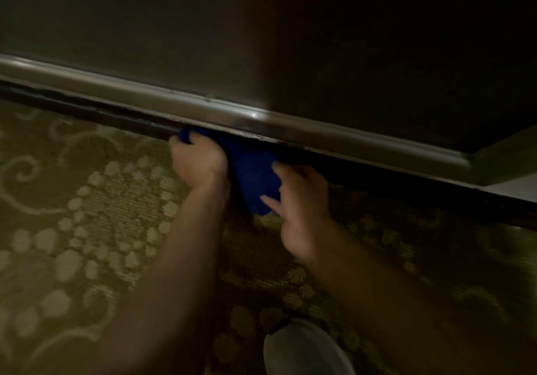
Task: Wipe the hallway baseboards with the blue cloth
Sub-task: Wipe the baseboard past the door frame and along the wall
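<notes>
1. Blue cloth is bunched against the dark lower strip of the baseboard, its lower end hanging down to the patterned carpet.
2. Left hand has its fingers curled round the cloth's upper left end and holds it at the baseboard.
3. Right hand pinches the cloth's right edge; fingers mostly extended, thumb on the fabric.
4. Dim light, slight motion blur.
5. Pale shoe toe on the carpet at bottom centre.
</notes>
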Tool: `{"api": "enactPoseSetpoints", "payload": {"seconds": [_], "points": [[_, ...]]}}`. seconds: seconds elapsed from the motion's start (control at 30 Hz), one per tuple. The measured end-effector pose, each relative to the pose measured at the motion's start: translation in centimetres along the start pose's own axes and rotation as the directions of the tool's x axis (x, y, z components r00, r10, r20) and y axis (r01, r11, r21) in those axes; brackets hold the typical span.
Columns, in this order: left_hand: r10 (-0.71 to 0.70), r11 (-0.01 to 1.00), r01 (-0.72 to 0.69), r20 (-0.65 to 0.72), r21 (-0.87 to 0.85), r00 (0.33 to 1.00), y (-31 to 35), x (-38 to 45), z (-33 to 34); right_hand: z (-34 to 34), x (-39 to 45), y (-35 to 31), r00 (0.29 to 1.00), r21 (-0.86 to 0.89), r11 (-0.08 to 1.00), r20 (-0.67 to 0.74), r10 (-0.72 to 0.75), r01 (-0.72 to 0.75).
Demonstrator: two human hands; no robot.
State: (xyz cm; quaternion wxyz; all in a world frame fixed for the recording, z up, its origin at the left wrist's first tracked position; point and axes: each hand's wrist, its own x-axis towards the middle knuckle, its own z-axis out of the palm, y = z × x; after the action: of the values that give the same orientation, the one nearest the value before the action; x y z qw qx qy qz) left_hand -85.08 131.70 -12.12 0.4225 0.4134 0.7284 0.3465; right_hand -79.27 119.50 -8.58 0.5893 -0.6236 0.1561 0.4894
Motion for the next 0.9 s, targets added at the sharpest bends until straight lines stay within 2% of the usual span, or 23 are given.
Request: {"api": "enactPoseSetpoints", "payload": {"seconds": [0.07, 0.1, 0.13, 0.17, 0.2, 0.23, 0.27, 0.3, 0.33, 0.37, 0.43, 0.53, 0.67, 0.7, 0.77, 0.9], "points": [[0.14, 0.969, -0.14, 0.012, 0.202, 0.99, -0.5, -2.6, 0.5, -0.9, 0.8, -0.6, 0.989, 0.043, 0.995, -0.125, -0.08, 0.086], [0.226, 0.929, -0.245, 0.1, 0.278, 0.969, -0.8, -4.1, 0.3, -1.6, 1.3, -0.7, 0.972, 0.078, 0.989, -0.207, -0.11, 0.128], [0.298, 0.88, -0.371, 0.262, 0.298, 0.918, -1.1, -5.3, -0.1, -2.3, 1.7, -0.6, 0.951, 0.086, 0.983, -0.28, -0.131, 0.161], [0.325, 0.84, -0.479, 0.469, 0.256, 0.821, -1.5, -5.8, -0.7, -2.9, 2.0, 0.0, 0.936, 0.102, 0.977, -0.321, -0.145, 0.187], [0.296, 0.824, -0.533, 0.654, 0.194, 0.696, -1.6, -5.5, -1.6, -3.2, 1.8, 0.5, 0.937, 0.125, 0.976, -0.325, -0.13, 0.179], [0.239, 0.836, -0.527, 0.766, 0.151, 0.597, -1.2, -4.5, -2.5, -3.5, 1.3, 1.2, 0.947, 0.112, 0.979, -0.295, -0.129, 0.168], [0.197, 0.878, -0.464, 0.796, 0.116, 0.572, -0.5, -3.1, -3.6, -3.6, 0.6, 1.8, 0.972, 0.184, 0.974, -0.214, -0.094, 0.134], [0.177, 0.923, -0.375, 0.772, 0.086, 0.611, 0.3, -1.8, -4.7, -3.5, 0.7, 2.4, 0.994, 0.275, 0.958, -0.093, -0.056, 0.08], [0.158, 0.96, -0.274, 0.717, 0.048, 0.679, 1.0, -0.6, -5.9, -2.9, 0.6, 2.7, 1.0, 0.31, 0.95, 0.008, -0.023, 0.019], [0.126, 0.985, -0.175, 0.651, 0.01, 0.748, 1.4, 0.5, -7.2, -2.0, 0.5, 2.9, 0.995, 0.284, 0.959, 0.098, -0.017, -0.011], [0.06, 0.997, -0.022, 0.559, -0.074, 0.827, 1.6, 2.2, -9.2, -0.1, 0.7, 3.0, 0.984, 0.026, 0.993, 0.131, -0.121, 0.118], [-0.024, 0.961, 0.157, 0.498, -0.228, 0.867, 0.8, 3.2, -11.6, 3.2, 1.2, 2.8, 0.961, -0.053, 0.987, 0.24, -0.135, 0.152], [-0.103, 0.904, 0.269, 0.441, -0.334, 0.892, -0.4, 3.9, -15.1, 5.3, 0.2, 3.4, 0.962, 0.066, 0.996, 0.269, 0.04, -0.06], [-0.102, 0.904, 0.276, 0.46, -0.327, 0.882, -0.5, 4.1, -16.2, 5.5, -0.1, 3.8, 0.965, 0.041, 0.995, 0.251, 0.078, -0.091], [-0.09, 0.917, 0.266, 0.497, -0.298, 0.863, 0.2, 4.4, -18.3, 6.7, -0.8, 4.4, 0.962, -0.128, 0.988, 0.248, 0.114, -0.083], [-0.06, 0.96, 0.195, 0.528, -0.203, 0.847, 2.7, 6.2, -22.2, 9.7, -3.6, 3.8, 0.963, -0.146, 0.982, 0.225, 0.151, -0.12]]}}
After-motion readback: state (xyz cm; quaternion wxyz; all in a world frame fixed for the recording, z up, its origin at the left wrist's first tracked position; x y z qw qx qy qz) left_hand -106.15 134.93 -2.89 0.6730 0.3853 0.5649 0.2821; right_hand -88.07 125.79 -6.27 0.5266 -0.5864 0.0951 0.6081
